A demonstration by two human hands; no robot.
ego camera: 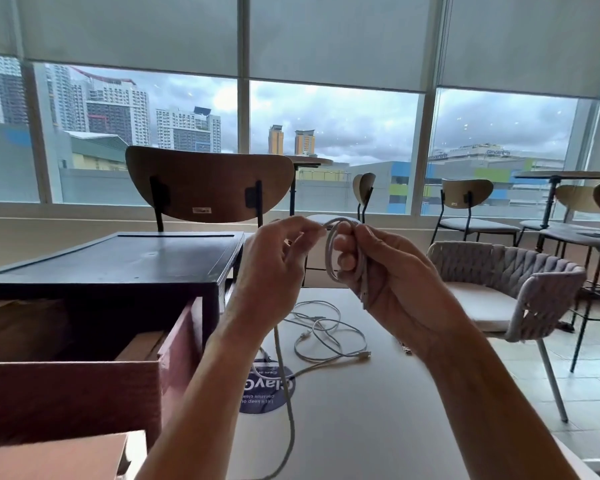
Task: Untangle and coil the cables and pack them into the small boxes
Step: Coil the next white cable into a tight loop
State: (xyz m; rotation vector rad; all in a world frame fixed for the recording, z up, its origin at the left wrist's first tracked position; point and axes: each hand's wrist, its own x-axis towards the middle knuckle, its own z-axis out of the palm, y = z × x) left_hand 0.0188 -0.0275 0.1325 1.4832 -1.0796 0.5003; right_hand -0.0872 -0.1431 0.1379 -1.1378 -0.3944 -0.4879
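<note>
Head view: on the counter [378, 417], a reddish box [70, 400] stood open left of the fingers [343, 242]; tangled cables [329, 337] lay below them. The right hand [392, 282] gripped a part-wound coil [330, 258]; the left hand [274, 268] pinched its trailing strand [289, 410]. Coiling seemed barely begun, packing not started.

Two bare forearms rise from the bottom of the view, wrists angled inward, the hands nearly meeting at centre. The left hand [274, 268], its back toward the camera, pinches a strand of white cable [330, 251] between thumb and curled fingertips. The right hand [392, 282], palm turned to the left, curls its fingers round the cable's coiled loops.
</note>
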